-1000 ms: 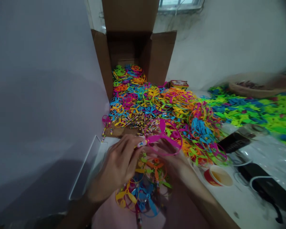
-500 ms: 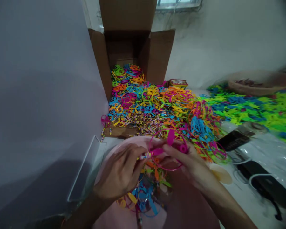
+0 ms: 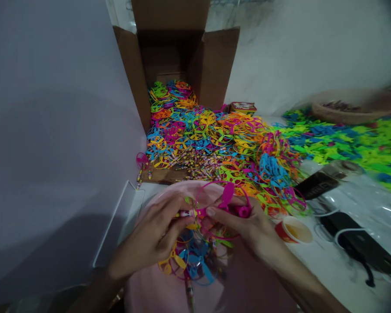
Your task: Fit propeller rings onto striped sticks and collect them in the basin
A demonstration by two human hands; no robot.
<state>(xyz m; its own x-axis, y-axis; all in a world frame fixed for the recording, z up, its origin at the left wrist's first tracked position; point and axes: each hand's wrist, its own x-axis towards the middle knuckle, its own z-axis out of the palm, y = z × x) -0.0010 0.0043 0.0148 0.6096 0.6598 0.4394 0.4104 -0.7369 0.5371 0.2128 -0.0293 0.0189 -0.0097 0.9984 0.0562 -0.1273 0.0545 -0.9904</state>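
Between the thumb and fingers of my left hand [image 3: 150, 237] is a small printed stick [image 3: 185, 213] with a pale patterned body and a yellow end. My right hand [image 3: 256, 226] grips a pink ringed propeller [image 3: 228, 194], its thumb pressed on the blades. The stick's yellow end meets the propeller at its left side; whether it is fitted in cannot be told. Both hands are above a pink basin [image 3: 195, 184]. Inside it lie a blue propeller [image 3: 200, 264], a yellow propeller [image 3: 174, 262] and other coloured ones, some with sticks.
A heap of coloured ringed propellers [image 3: 208, 119] spills from an open cardboard box [image 3: 218, 65]. Many printed sticks [image 3: 198, 166] lie before it. Rightward are a paper cup [image 3: 282, 231], a dark bottle [image 3: 322, 182], a black phone-like object [image 3: 355, 239], green-blue pieces [image 3: 339, 145] and a bowl [image 3: 361, 115].
The pink propeller has tilted and shifted slightly left with my right hand. My left hand has moved slightly left with the stick. The whole view has shifted a little, and more of the cup shows.
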